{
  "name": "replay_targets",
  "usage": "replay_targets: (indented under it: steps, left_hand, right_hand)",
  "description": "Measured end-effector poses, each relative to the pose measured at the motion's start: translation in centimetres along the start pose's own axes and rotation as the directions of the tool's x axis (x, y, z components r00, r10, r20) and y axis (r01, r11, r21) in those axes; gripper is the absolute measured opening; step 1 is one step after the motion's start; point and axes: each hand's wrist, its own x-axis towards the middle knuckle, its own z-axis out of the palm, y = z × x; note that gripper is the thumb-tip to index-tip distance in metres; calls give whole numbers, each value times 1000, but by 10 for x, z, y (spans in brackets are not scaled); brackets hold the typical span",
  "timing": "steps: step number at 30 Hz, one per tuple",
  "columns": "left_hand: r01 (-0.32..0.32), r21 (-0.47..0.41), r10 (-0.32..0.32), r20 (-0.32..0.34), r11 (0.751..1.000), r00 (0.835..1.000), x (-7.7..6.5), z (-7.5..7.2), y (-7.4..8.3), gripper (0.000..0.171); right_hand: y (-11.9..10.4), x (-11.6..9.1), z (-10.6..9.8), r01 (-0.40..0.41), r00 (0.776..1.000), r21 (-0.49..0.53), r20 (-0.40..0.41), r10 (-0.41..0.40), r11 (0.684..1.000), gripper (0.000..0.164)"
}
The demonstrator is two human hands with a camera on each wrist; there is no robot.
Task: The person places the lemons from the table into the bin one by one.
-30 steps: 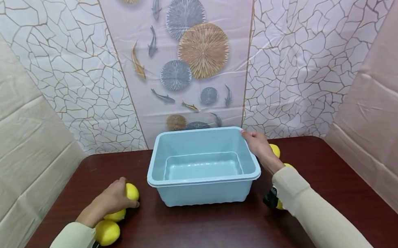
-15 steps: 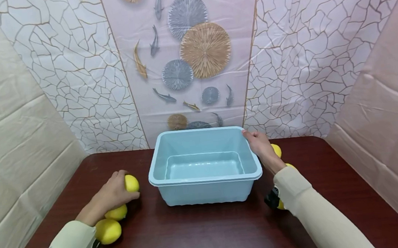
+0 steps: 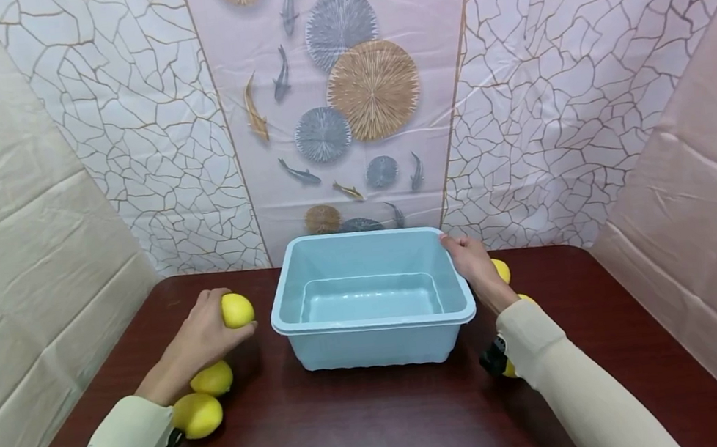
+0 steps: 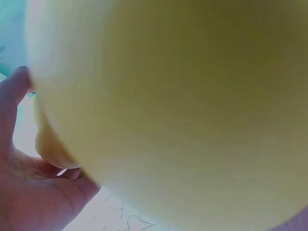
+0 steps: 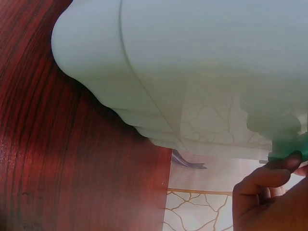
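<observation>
In the head view my left hand (image 3: 199,337) holds a yellow lemon (image 3: 238,310) between thumb and fingers, above the table left of the tub. Below that wrist lie a lemon (image 3: 212,379) and another lemon (image 3: 198,416), close together. A large blurred lemon (image 4: 168,110) fills most of the left wrist view and partly hides the held lemon (image 4: 53,149). My right hand (image 3: 478,269) grips the right rim of a light blue plastic tub (image 3: 373,347), whose inside shows no contents. The right wrist view has the tub's side (image 5: 192,62) with the right hand (image 5: 269,192) at its rim.
Right of the tub, a lemon (image 3: 502,270), a second lemon (image 3: 527,298) and a third lemon (image 3: 509,369) show partly behind the right arm. The dark red-brown table (image 3: 355,430) ends at a patterned back wall (image 3: 179,163), with cloth-like side walls (image 3: 24,261).
My left hand has lifted the lemon up from beside the other lemons. The right hand keeps its grip on the tub's rim. The whole view has shifted slightly.
</observation>
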Motion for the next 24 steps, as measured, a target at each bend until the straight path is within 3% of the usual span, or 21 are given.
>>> replay_targets:
  steps: [6,14,24]
  left_hand:
    - [19,-54,-21,-42,998,999,-3,-4,5,82]
    - [9,-57,-15,-93,998,996,-8,-8,11,81]
    - [-7,-128,-11,-135,992,991,-13,-15,16,83]
  right_hand:
    - [1,1,1,-1,1000,-4,0,1,1000,44]
    - [-1,1,-1,1,1000,-14,3,-1,1000,46]
    - [-1,1,1,-6,1000,-7,0,6,1000,46]
